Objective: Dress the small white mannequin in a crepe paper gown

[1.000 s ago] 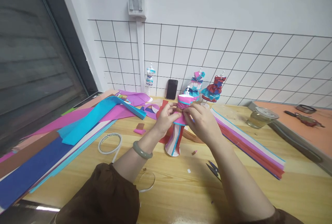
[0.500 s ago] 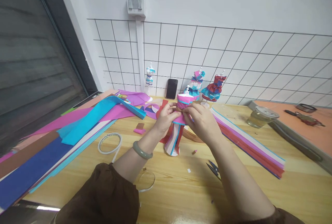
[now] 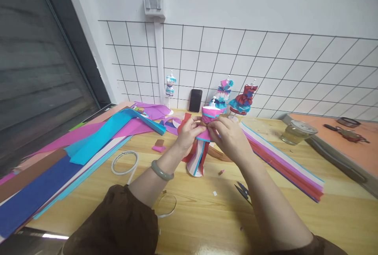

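In the middle of the table stands a miniature dress form (image 3: 210, 114) in a pink paper bodice with a blue band. Striped paper strips hang below its pink skirt (image 3: 203, 135). My left hand (image 3: 190, 133) pinches the left side of the waist. From the right, my right hand (image 3: 228, 133) has its fingers closed at the same waist, where a brown strip partly shows. Both sets of fingertips nearly meet there, and they hide most of what they grip. Scissors (image 3: 243, 193) lie beneath my right forearm, and a roll of white tape (image 3: 112, 164) lies left of my left forearm.
Coloured crepe paper strips (image 3: 97, 141) cover the table's left side; a layered paper bundle (image 3: 286, 164) lies right. Behind stand a phone (image 3: 195, 100) and dressed forms, including a red-and-blue one (image 3: 246, 99). A lidded cup (image 3: 298, 132) stands by an orange surface (image 3: 348, 148).
Almost nothing differs. Both hands stay at the waist of the dress form, with only a very slight shift of the whole view.
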`<state>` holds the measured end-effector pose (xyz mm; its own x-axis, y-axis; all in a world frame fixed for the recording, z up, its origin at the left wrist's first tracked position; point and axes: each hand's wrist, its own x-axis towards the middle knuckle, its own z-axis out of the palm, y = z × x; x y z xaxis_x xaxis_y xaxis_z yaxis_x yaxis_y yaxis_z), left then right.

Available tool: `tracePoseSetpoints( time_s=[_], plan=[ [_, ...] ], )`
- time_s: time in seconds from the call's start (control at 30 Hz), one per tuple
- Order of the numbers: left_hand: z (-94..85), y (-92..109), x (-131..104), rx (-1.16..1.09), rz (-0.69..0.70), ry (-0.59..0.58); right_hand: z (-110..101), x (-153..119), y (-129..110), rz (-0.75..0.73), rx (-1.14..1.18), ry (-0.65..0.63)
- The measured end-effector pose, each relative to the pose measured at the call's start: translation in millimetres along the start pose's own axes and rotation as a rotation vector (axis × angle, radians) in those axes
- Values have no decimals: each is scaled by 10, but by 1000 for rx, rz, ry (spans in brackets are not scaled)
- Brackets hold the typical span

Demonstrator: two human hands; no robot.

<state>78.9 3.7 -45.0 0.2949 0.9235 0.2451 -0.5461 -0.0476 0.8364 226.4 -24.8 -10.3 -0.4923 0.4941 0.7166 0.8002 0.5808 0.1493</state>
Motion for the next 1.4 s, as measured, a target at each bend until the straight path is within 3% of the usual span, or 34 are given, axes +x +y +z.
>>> tracePoseSetpoints(
  time_s=[0.37, 1.07, 1.4],
  plan=[
    [9, -9, -12, 31, 20, -9, -22, 5, -13, 30, 43, -6],
    [107, -129, -26, 226, 191, 57, -48, -28, 24, -59, -170, 16],
    [129, -17, -43, 95, 93, 129, -20, -20, 25, -46, -95, 59]
  ],
)
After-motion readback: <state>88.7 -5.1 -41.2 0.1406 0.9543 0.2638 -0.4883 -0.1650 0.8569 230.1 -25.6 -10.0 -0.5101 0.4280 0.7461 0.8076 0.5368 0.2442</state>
